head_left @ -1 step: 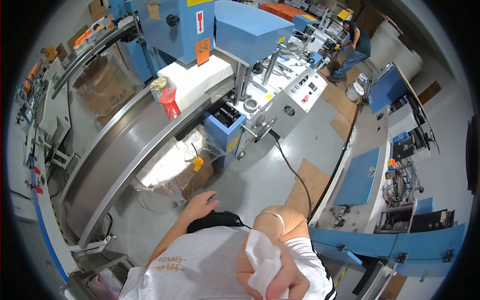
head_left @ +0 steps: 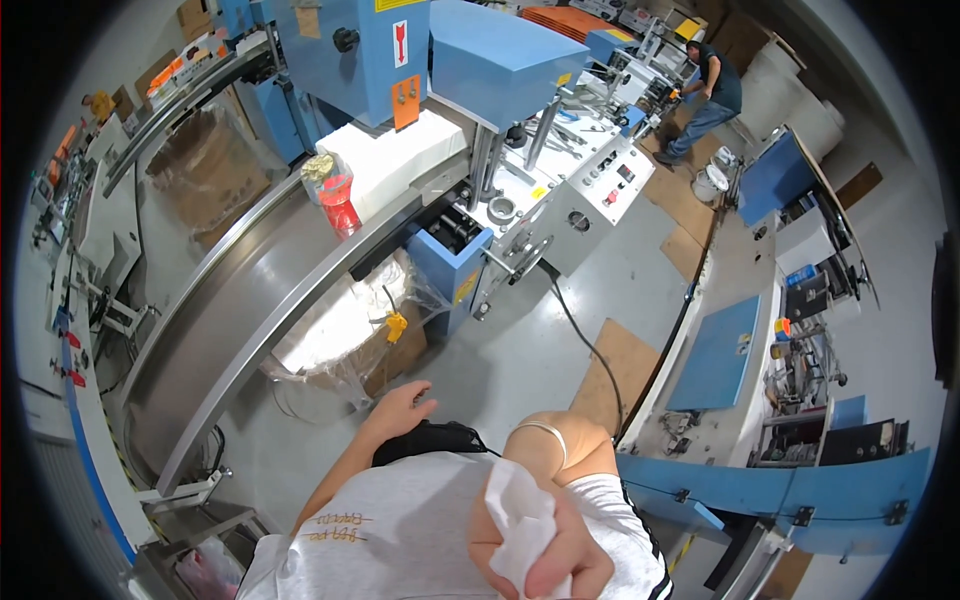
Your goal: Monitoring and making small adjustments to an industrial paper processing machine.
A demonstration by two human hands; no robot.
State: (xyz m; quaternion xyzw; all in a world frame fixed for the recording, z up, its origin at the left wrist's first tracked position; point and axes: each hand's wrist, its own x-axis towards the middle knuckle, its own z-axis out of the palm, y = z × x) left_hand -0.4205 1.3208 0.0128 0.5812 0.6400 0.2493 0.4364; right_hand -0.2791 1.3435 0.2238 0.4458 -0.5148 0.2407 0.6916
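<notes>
Workshop floor (head_left: 520,350), right hand (head_left: 540,545) clutching white tissue (head_left: 520,525), bagged bin (head_left: 345,335)

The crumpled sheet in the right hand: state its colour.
White. The crumpled sheet, clutched in the right hand, shows best low in the head view.

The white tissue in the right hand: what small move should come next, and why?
Probably lower the right hand away from the body: it grips the crumpled white tissue close under the camera, while the left hand hangs open and empty above the clear plastic bag.

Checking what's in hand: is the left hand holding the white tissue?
No, the left hand hangs open and empty, while the right hand clutches the white tissue.
</notes>
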